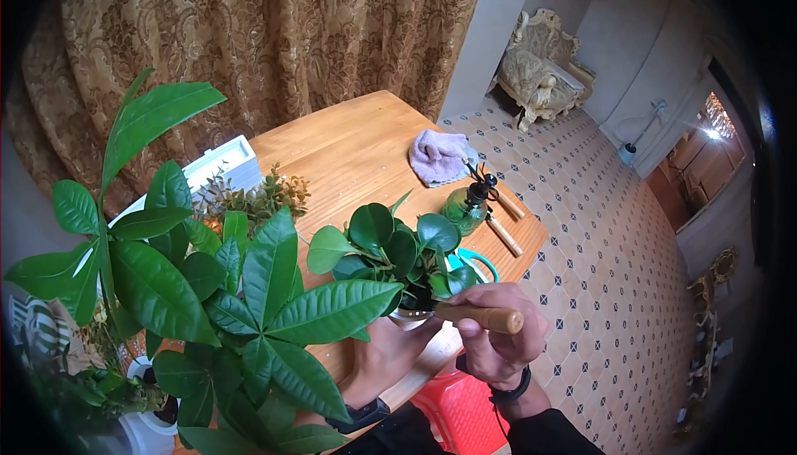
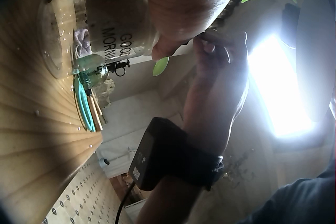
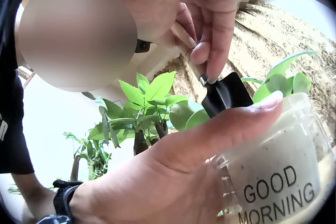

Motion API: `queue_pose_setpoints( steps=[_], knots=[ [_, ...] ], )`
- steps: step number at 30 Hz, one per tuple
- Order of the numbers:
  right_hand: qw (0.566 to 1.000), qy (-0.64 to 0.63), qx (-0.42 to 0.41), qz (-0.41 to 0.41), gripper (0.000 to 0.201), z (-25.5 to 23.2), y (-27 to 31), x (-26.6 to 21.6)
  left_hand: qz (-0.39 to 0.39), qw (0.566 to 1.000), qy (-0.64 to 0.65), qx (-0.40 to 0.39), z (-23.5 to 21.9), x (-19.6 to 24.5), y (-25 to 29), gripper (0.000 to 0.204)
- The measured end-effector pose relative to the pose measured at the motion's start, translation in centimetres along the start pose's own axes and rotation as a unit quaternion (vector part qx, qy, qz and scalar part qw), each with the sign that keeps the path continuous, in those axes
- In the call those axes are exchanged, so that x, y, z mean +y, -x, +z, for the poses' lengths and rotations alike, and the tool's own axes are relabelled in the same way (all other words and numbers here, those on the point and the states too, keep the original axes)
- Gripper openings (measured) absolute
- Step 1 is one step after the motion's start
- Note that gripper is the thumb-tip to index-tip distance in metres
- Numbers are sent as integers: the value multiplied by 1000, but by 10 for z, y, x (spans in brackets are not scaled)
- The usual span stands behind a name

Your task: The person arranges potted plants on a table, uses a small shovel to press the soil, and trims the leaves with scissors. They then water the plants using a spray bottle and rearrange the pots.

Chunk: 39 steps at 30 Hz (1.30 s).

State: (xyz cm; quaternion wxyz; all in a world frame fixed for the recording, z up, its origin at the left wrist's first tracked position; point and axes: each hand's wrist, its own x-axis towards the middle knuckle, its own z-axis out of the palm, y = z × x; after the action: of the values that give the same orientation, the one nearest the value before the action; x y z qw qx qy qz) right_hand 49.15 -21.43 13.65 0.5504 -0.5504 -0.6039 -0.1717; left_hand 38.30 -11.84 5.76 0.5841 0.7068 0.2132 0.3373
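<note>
My left hand grips a clear-walled plant pot lettered GOOD MORNING, its thumb lying along the rim in the right wrist view. Round-leaved green foliage grows out of this pot. Between the fingers and thumb of my right hand is the wooden handle of a small trowel. The trowel's black blade points down at the pot's rim, beside the leaves, its tip hidden behind my left thumb. Both hands are close together at the table's near edge.
A large leafy plant crowds the left front. On the wooden table are a green spray bottle, wooden-handled tools, a teal-handled item, a lilac cloth and a white box. A red stool stands below.
</note>
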Motion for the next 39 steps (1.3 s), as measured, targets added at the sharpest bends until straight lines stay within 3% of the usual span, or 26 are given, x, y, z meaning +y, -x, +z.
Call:
queue_pose_setpoints(
  steps=[10,16,19,21,25,31,33,34,36,39],
  knots=[
    [997,-13,53,59,24,-4,1,-2,-15,1000,-5,15,-1,21,-4,30],
    [995,11,3,97,24,-4,-6,-4,-16,1000,-3,9,1,2,0,32],
    [996,19,-10,88,25,-6,-5,-3,10,999,-14,32,0,8,-2,32],
    [997,6,7,83,26,-5,-4,-1,-39,998,-52,7,-2,21,-3,32],
    [996,-1,28,80,28,-6,-5,1,-36,999,-14,5,-1,24,-4,32],
    [996,28,5,89,28,-3,-10,2,0,1000,-16,6,-2,4,-2,32],
    [994,27,-17,100,28,-4,-12,2,82,985,-150,-21,-4,-12,2,33],
    [993,25,-40,111,28,-4,-12,1,82,985,-150,-21,-3,-6,1,33],
    [993,27,-32,108,28,-4,-10,3,-26,997,-63,21,0,8,-1,34],
    [995,36,-15,92,29,-4,-8,3,-47,998,-47,6,0,16,-2,33]
  ],
)
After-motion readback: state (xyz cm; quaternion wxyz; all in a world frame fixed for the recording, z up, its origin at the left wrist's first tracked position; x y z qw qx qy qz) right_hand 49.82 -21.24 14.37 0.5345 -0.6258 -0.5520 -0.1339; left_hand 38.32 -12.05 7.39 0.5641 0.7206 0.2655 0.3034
